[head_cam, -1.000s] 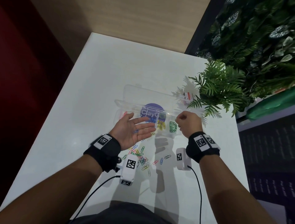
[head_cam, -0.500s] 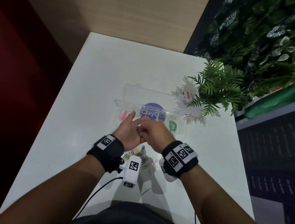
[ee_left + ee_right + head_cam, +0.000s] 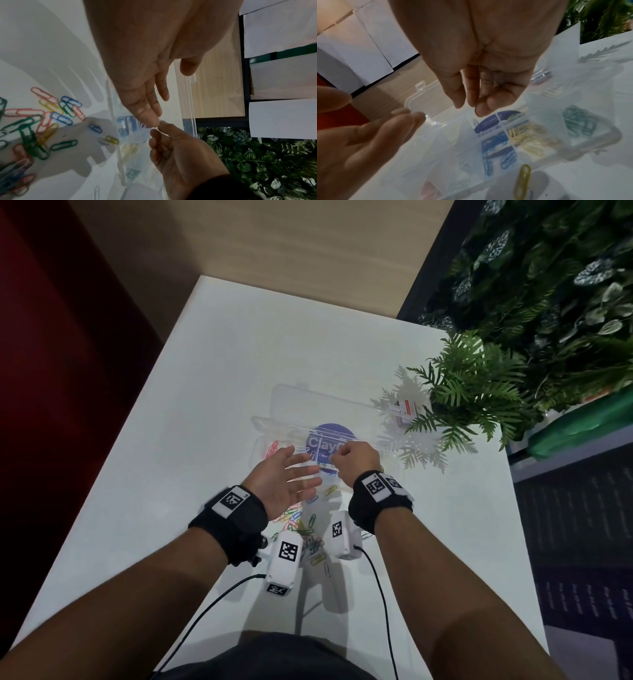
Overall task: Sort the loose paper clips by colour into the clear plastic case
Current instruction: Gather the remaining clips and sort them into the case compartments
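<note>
The clear plastic case lies open mid-table. Its compartments hold blue clips, yellow clips, green clips and pink clips. My left hand hovers palm up at the case's near edge, fingers straight. My right hand is over the middle of the case; in the left wrist view its thumb and forefinger pinch a thin white paper clip beside my left fingertips. The loose clips lie heaped between my wrists.
A single yellow clip lies just in front of the case. A fern overhangs the table's right side, with a small labelled packet under it. The white table drops off at the left and far edges.
Half a second ago my right fingers were in my left palm. Now the right hand has moved up and right over the case, and the left hand has spread flat.
</note>
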The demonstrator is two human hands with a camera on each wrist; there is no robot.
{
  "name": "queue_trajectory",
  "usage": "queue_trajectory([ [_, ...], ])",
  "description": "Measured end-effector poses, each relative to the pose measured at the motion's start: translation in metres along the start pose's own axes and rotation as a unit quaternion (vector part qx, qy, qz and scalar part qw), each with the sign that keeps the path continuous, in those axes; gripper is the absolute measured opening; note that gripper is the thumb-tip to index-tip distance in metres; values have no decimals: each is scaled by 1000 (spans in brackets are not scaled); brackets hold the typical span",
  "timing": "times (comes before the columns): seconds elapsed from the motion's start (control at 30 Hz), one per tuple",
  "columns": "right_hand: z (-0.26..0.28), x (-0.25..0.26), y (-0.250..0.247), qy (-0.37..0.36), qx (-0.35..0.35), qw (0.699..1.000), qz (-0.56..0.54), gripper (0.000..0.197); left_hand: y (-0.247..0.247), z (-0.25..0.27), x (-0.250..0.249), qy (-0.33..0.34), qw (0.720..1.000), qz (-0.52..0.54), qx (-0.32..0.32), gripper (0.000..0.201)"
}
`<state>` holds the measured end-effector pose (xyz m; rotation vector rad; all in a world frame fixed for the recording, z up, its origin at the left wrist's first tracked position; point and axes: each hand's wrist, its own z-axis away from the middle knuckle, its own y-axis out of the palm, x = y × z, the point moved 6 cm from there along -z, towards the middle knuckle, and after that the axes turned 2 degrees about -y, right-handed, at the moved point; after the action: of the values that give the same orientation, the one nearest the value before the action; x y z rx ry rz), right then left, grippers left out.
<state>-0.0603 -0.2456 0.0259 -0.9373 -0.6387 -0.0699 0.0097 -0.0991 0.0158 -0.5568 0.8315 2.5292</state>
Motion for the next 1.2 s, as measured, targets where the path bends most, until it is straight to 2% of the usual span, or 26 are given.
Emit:
queue_trajectory([
  [0.17, 12, -32, -10, -12, -2, 998, -55, 11, -29, -3, -7, 51, 996, -49, -63, 26],
  [0.23, 21, -60, -15, 0, 1, 999, -41, 9, -49, -6, -10, 74, 981, -141, -111, 30],
  [0.3, 31, -91, -16, 29, 11, 999, -4, 9, -68, -12, -11, 82, 945, -277, -151, 37],
  [0.37, 40, -119, -11, 70, 27, 996, 58, 21, -83, -21, -8, 79, 888, -419, -173, 43],
  [0.43, 45, -135, 0, 97, 48, 988, 109, 32, -88, -30, 1, 63, 826, -534, -168, 49],
  [0.5, 53, -137, 17, 102, 59, 983, 139, 35, -86, -38, 15, 45, 774, -612, -153, 53],
  [0.67, 70, -96, 68, 24, 98, 981, 163, 36, -50, -45, 54, 56, 707, -701, -75, 49],
  [0.77, 70, -81, 84, -20, 110, 985, 128, 37, -35, -43, 68, 72, 698, -712, -36, 49],
  [0.87, 54, -74, 75, -53, 67, 989, 121, 45, -46, -40, 57, 85, 708, -698, -69, 55],
  [0.9, 49, -71, 74, -65, 64, 986, 136, 49, -53, -39, 51, 86, 702, -701, -88, 56],
  [0.97, 40, -63, 76, -86, 72, 977, 184, 60, -62, -37, 45, 76, 674, -726, -111, 60],
  [1.07, 40, -56, 85, -118, 71, 958, 251, 62, -59, -36, 50, 65, 638, -761, -99, 66],
  [1.2, 64, -60, 99, -175, 108, 945, 255, 55, -56, -38, 65, 70, 643, -761, -49, 65],
])
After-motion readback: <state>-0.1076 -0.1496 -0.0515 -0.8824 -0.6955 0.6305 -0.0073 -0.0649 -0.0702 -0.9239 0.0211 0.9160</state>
